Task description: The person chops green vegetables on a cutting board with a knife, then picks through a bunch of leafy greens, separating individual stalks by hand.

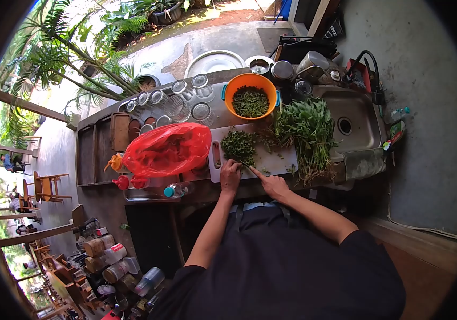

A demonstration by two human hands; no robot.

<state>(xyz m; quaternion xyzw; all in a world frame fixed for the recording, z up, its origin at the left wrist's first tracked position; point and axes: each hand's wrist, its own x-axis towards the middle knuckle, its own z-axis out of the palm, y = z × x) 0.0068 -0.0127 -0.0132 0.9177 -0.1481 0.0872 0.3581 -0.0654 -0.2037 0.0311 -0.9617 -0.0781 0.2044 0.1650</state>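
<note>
A white cutting board (276, 166) lies on the counter in front of me, with a pile of chopped leafy greens (239, 143) on its left part. My left hand (231, 176) is closed at the near edge of this pile, its fingers curled on a few green stems. My right hand (274, 186) grips a knife (246, 165), index finger stretched along it. Most of the knife is hidden by the hand and greens. To the right, a large bunch of uncut greens with roots (309, 133) overlaps the board. Beyond the board, an orange colander (235, 85) holds more chopped greens.
A red plastic bag (167, 149) stands left of the board, a capped bottle (178, 190) near the front edge. Several glasses (201, 88) stand behind the bag. A metal sink (364, 114) is at the right, a grey cloth (366, 166) on its near edge.
</note>
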